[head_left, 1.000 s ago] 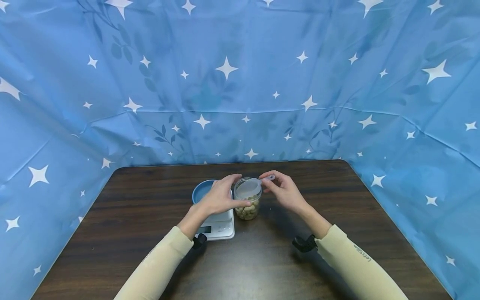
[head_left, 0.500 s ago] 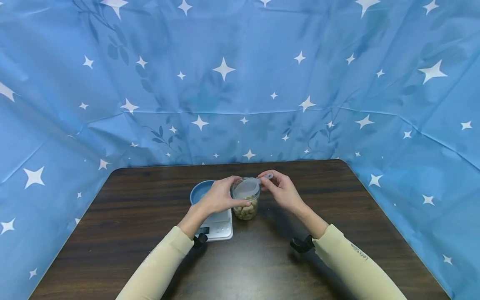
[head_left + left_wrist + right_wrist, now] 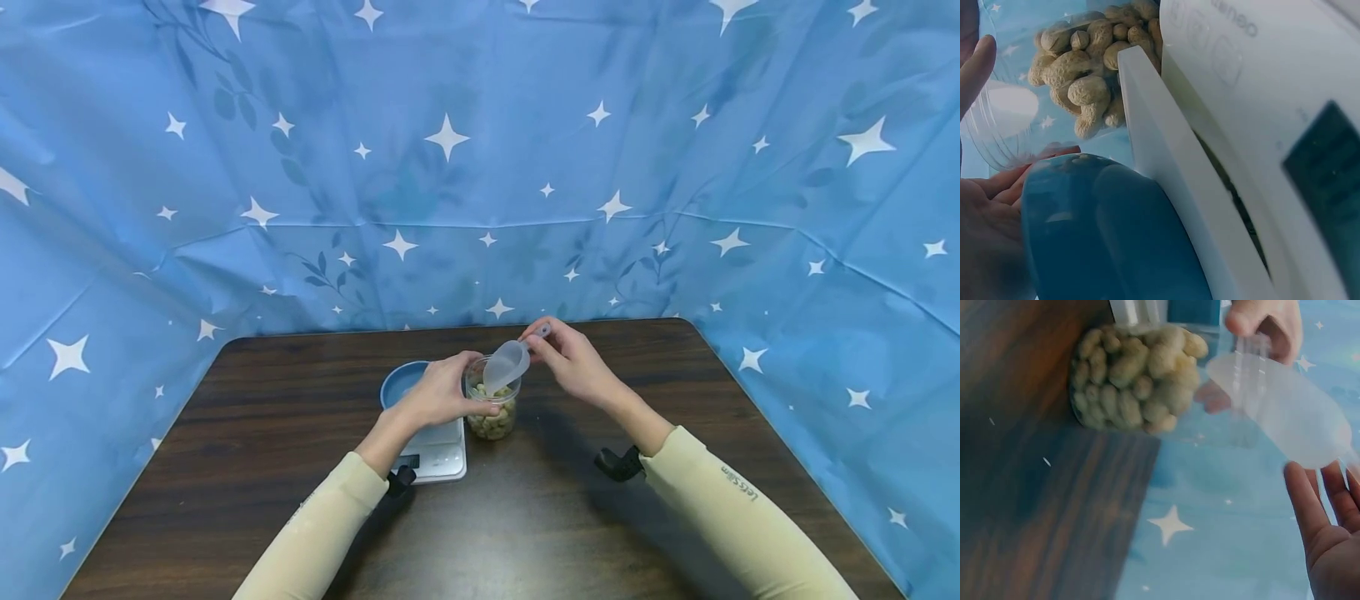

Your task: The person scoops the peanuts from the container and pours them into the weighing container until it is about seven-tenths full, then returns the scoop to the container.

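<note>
Scoop (image 3: 506, 365) has tilted (handle (image 3: 543, 331) partly hidden).

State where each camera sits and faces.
Head: worn on the head, facing forward and down at the jar; left hand, right hand and sleeves show.
Left wrist: worn there, facing blue bowl, scale and jar; left hand partly shows.
Right wrist: worn there, facing jar and scoop; both hands partly show.
Both wrist views show peanuts.

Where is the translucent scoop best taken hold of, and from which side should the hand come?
Probably by the slim handle, from the person's right. The scoop is tilted: its wide cup points down into the jar, while the handle rises to the right, where the right hand pinches it.
</note>
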Tool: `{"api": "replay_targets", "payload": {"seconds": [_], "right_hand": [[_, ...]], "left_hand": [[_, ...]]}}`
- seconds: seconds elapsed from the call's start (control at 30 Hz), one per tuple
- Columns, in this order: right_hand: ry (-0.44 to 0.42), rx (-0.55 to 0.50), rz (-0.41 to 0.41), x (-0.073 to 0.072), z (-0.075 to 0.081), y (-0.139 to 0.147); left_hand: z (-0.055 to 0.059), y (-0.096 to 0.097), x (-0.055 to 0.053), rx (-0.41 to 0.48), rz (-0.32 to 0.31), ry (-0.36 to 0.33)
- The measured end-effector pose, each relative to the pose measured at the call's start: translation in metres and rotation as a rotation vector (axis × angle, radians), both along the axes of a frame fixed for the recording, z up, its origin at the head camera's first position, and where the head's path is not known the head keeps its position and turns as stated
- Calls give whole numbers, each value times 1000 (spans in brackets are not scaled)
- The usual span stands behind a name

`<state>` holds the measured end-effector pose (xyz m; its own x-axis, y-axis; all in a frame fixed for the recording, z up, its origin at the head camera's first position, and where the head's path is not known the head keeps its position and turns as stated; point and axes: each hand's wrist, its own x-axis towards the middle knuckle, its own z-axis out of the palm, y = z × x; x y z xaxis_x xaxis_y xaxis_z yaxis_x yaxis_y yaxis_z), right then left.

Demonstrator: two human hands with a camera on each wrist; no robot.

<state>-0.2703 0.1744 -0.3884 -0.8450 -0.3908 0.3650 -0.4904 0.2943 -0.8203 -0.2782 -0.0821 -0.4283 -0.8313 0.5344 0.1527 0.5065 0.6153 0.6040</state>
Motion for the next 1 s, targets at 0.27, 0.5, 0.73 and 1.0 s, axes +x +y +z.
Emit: {"api": "replay_targets", "payload": {"seconds": [0.27, 0.5, 0.73, 1.0], "right_hand": [[153, 261, 31, -6, 25, -2], [232, 417, 110, -6, 37, -16], [224, 550, 171, -3, 37, -36], [281, 552, 182, -6, 25, -43]], "left_hand": [[-2, -4, -2, 0, 8, -38], [0, -5, -3, 7, 0, -47], [-2, -5, -3, 8, -3, -69], [-1, -5, -3, 20, -2, -64]]}}
